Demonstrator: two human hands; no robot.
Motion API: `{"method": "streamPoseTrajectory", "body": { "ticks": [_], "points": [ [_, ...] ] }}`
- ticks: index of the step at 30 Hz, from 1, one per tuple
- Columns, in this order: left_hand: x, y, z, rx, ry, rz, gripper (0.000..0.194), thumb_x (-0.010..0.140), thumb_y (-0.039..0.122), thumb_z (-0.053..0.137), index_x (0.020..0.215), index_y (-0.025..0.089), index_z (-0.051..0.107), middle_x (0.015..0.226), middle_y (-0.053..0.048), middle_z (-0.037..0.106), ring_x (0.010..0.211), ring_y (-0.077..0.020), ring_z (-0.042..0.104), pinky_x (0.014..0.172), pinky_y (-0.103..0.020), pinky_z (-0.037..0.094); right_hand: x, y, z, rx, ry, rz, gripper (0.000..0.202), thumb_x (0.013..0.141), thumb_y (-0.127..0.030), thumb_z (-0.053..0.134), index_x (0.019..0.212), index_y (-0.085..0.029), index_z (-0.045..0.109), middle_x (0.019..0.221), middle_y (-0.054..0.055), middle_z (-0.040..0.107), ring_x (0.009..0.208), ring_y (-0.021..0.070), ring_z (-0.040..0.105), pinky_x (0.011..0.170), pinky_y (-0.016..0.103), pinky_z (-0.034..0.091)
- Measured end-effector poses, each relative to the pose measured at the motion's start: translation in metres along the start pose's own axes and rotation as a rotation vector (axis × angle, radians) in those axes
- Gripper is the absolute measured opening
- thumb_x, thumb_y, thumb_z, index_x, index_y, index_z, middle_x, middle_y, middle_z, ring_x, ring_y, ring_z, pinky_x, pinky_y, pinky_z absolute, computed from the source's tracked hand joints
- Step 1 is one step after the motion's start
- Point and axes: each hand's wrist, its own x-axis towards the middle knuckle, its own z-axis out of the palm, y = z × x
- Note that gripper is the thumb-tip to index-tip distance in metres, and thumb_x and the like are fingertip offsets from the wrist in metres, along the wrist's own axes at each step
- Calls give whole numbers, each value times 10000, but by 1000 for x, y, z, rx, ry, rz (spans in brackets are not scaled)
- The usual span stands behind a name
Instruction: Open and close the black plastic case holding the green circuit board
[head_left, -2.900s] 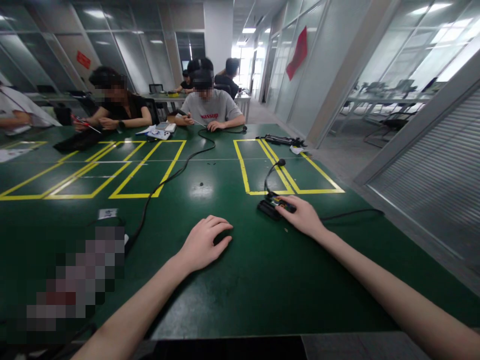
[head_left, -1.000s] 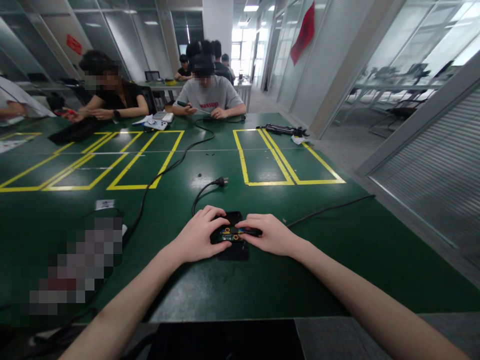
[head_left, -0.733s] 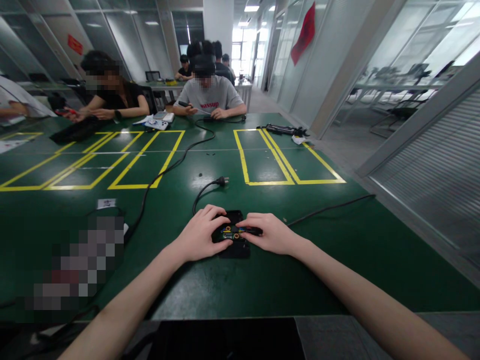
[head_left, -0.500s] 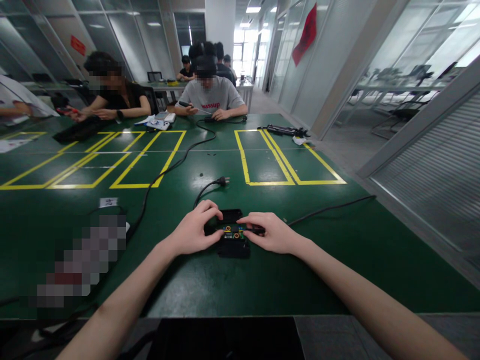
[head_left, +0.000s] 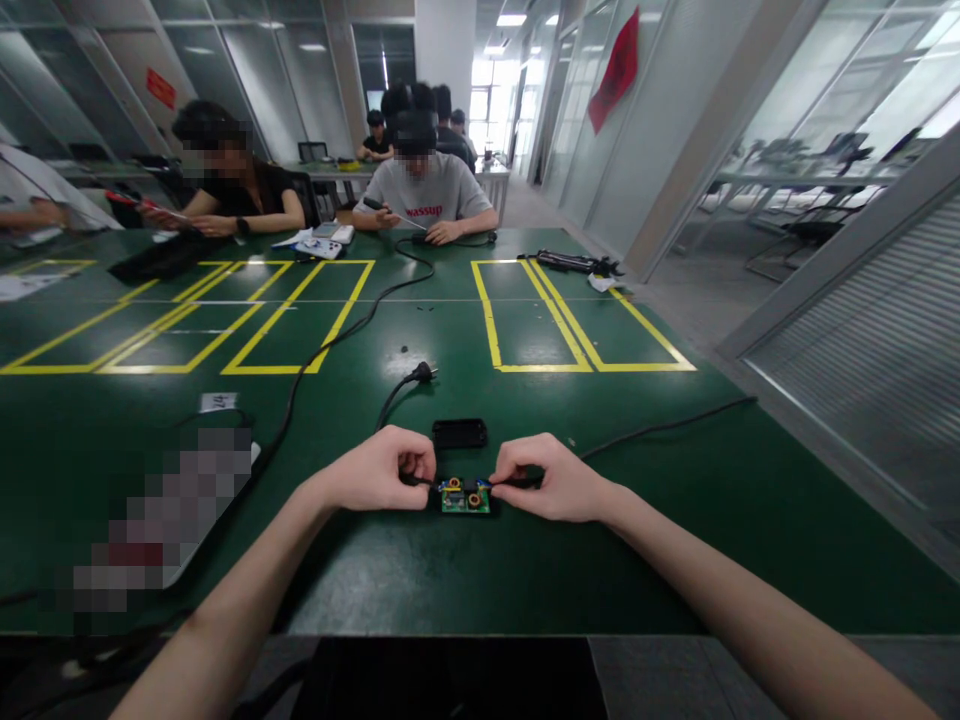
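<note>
A small green circuit board (head_left: 463, 497) with two copper-wound coils lies over a black case half, most of which is hidden beneath it. My left hand (head_left: 386, 470) is closed on the black cable at the board's left end, fingers curled. At the right end, my right hand (head_left: 551, 478) pinches the other black cable (head_left: 527, 482), close to where blue and other thin wires meet the board. Just behind the board, a separate black case half (head_left: 460, 433) rests on the table, touched by neither hand.
A black power plug (head_left: 424, 372) on its cord lies behind my left hand. To the left is a blurred-out power strip (head_left: 180, 500). Yellow tape rectangles mark the green table (head_left: 600, 580). Across it, a person (head_left: 424, 190) holds a screwdriver; another sits further left.
The board has come down toward me onto the case half in front. Both hands have shifted to the cable ends, the left from the board's edge. The plug has slid left.
</note>
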Motion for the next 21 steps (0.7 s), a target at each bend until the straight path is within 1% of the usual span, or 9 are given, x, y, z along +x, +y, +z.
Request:
{"method": "streamPoseTrajectory", "body": {
  "ticks": [3, 7, 9, 12, 14, 16, 19, 21],
  "points": [
    [3, -6, 3, 55, 16, -9, 58, 672, 204, 634, 679, 162, 595, 591, 66, 488, 556, -83, 432, 526, -196, 333, 1, 4, 3, -71, -21, -21, 151, 914, -245, 683, 779, -177, 688, 723, 27, 686, 622, 129, 618, 584, 237, 456],
    [7, -11, 3, 192, 138, -2, 52, 714, 212, 642, 736, 165, 647, 620, 49, 541, 569, -93, 465, 528, -200, 340, 4, 8, 1, -192, 60, 12, 98, 924, -232, 656, 865, -187, 720, 796, 44, 722, 668, 146, 654, 616, 249, 487],
    [7, -11, 3, 235, 185, 13, 79, 750, 230, 645, 788, 170, 678, 631, 45, 552, 579, -99, 475, 534, -203, 348, 5, 10, -2, -203, 76, 39, 79, 917, -226, 660, 914, -191, 730, 838, 49, 740, 712, 156, 678, 644, 257, 510],
    [7, -10, 3, 234, 184, 58, 124, 783, 226, 632, 863, 171, 710, 647, 40, 557, 596, -104, 490, 555, -207, 371, 5, 11, -7, -177, 39, 52, 82, 893, -191, 665, 942, -185, 730, 855, 45, 745, 720, 156, 683, 660, 259, 525],
    [7, -9, 4, 241, 172, 87, 124, 790, 205, 624, 857, 170, 722, 663, 31, 562, 606, -108, 498, 566, -212, 380, 4, 13, -10, -170, 9, 36, 66, 887, -174, 662, 911, -183, 723, 856, 48, 742, 725, 158, 680, 668, 265, 525],
    [8, -9, 5, 271, 188, 107, 127, 801, 189, 618, 850, 173, 734, 695, 16, 582, 618, -114, 512, 570, -219, 384, 4, 13, -13, -165, -18, 2, 69, 900, -174, 652, 871, -185, 714, 869, 53, 739, 758, 166, 686, 692, 273, 527],
    [8, -10, 5, 329, 225, 135, 150, 849, 189, 603, 899, 180, 744, 819, -18, 656, 686, -131, 579, 608, -230, 417, 5, 13, -15, -170, -60, -35, 115, 935, -184, 627, 847, -188, 702, 898, 58, 735, 797, 170, 691, 721, 279, 529],
    [8, -11, 4, 366, 224, 159, 142, 884, 196, 588, 887, 183, 730, 883, -32, 682, 748, -144, 620, 658, -240, 446, 5, 12, -15, -211, -68, -44, 128, 948, -184, 613, 854, -187, 698, 912, 62, 730, 810, 174, 687, 728, 282, 529]
  ]
}}
